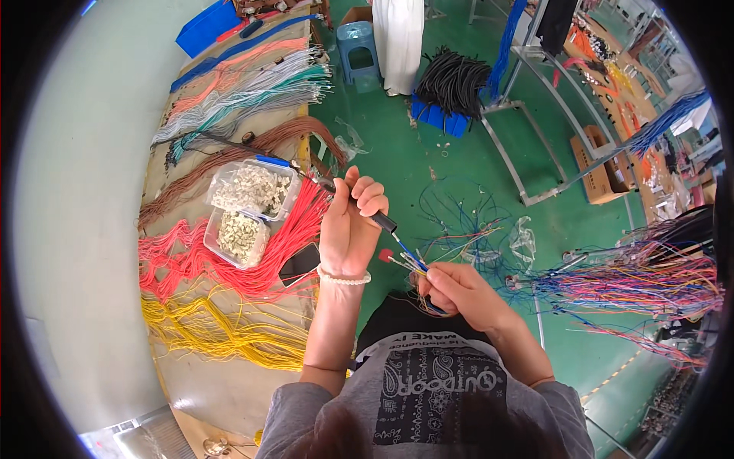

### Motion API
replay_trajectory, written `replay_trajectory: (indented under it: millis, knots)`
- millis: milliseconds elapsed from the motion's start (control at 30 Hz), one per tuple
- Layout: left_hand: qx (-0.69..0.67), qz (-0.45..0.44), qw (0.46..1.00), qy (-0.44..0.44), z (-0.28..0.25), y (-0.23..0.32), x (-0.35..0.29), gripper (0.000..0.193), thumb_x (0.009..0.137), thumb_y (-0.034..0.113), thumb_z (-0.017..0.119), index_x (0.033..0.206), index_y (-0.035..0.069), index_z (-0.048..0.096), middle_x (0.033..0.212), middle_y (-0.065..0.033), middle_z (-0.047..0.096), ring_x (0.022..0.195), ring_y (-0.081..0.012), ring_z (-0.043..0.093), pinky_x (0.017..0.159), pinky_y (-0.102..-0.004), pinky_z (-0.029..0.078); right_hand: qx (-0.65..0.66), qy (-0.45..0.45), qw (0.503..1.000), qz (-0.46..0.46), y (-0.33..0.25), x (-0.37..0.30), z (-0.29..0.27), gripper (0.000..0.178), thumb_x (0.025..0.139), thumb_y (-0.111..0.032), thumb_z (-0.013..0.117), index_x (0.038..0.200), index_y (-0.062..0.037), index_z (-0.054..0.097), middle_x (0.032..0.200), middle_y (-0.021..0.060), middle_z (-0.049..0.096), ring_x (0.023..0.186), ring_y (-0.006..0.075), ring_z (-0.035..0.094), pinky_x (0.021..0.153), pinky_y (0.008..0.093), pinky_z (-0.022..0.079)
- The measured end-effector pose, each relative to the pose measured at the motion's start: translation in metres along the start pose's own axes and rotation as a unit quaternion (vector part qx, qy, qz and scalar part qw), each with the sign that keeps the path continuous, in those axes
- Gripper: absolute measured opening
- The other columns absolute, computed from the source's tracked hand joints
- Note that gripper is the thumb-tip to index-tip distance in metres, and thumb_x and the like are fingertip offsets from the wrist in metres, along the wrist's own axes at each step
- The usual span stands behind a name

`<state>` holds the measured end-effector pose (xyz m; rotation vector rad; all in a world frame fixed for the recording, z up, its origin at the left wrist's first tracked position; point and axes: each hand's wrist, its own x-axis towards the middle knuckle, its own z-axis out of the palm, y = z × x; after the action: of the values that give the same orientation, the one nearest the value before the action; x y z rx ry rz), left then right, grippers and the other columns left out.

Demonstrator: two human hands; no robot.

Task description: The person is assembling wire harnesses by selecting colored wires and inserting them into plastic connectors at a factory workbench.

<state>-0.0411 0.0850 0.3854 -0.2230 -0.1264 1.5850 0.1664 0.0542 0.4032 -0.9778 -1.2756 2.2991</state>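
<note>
My left hand (348, 233), palm turned up, has its fingers curled around a slim black rod-shaped tool (386, 222). A thin shaft from it points down toward my right hand (461, 289). My right hand pinches a bundle of thin wires (418, 265), blue, white and yellow, whose light ends fan out toward the tool. Whether the shaft touches the wires I cannot tell. Beside the wire ends shows a small red piece (386, 255). Left of my left hand lie red wires (294, 229) and two clear plastic boxes (284, 191) of small whitish connectors.
Yellow wires (229, 329), brown wires (252, 149) and a dark phone (300, 264) lie on the table at left. Multicoloured wires (627, 291) hang at right. Beyond stand a metal frame (527, 145), a blue stool (357, 50) and a blue bin (440, 118) with black tubes.
</note>
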Motion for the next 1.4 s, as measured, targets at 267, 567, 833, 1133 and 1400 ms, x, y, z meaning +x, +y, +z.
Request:
replay_trajectory:
  millis: [267,567,833,1133,1400]
  knots:
    - [0.128,0.013,0.992,-0.006,0.002,0.001,-0.001,0.023,0.101,0.025,0.039,0.110,0.004,0.044,0.078,-0.0010,0.030,0.069,-0.0127,0.030,0.058,-0.0245,0.032,0.012,0.008,1.000,0.004,-0.007,0.001,-0.003,0.029,0.100,-0.023,0.040,0.087,-0.0005,0.053,0.057,-0.0085,0.029,0.048,0.0027,0.023,0.044,0.0221,0.017]
    - [0.257,0.033,0.965,-0.022,0.007,0.000,-0.007,0.024,0.102,0.027,0.038,0.112,0.005,0.041,0.078,-0.0007,0.029,0.068,-0.0126,0.029,0.058,-0.0250,0.031,-0.060,0.080,0.990,-0.096,-0.008,0.004,0.007,0.029,0.100,-0.020,0.040,0.097,0.0018,0.058,0.057,-0.0081,0.031,0.049,0.0024,0.024,0.045,0.0217,0.019]
    - [0.127,0.030,0.991,0.022,0.005,0.000,-0.009,0.022,0.101,0.025,0.039,0.108,0.004,0.042,0.079,-0.0012,0.030,0.070,-0.0132,0.030,0.060,-0.0251,0.032,-0.258,0.199,0.930,-0.172,-0.003,0.002,0.025,0.024,0.097,-0.013,0.042,0.104,-0.0005,0.061,0.058,-0.0049,0.032,0.053,0.0036,0.028,0.049,0.0230,0.024]
    - [0.228,0.101,0.968,0.004,-0.001,-0.010,-0.013,0.022,0.101,0.026,0.041,0.108,0.006,0.045,0.079,-0.0004,0.031,0.071,-0.0127,0.030,0.060,-0.0251,0.031,-0.269,0.215,0.920,-0.187,0.002,0.002,0.029,0.024,0.097,-0.012,0.042,0.106,-0.0017,0.061,0.057,-0.0037,0.032,0.052,0.0042,0.027,0.048,0.0243,0.024]
    - [0.250,0.125,0.960,-0.001,0.004,-0.015,-0.019,0.021,0.101,0.026,0.041,0.109,0.007,0.045,0.079,-0.0002,0.031,0.070,-0.0126,0.030,0.058,-0.0253,0.031,-0.363,0.196,0.873,-0.259,0.012,0.004,0.028,0.027,0.093,-0.006,0.048,0.119,-0.0002,0.054,0.069,0.0117,0.057,0.052,0.0190,0.049,0.051,0.0285,0.039]
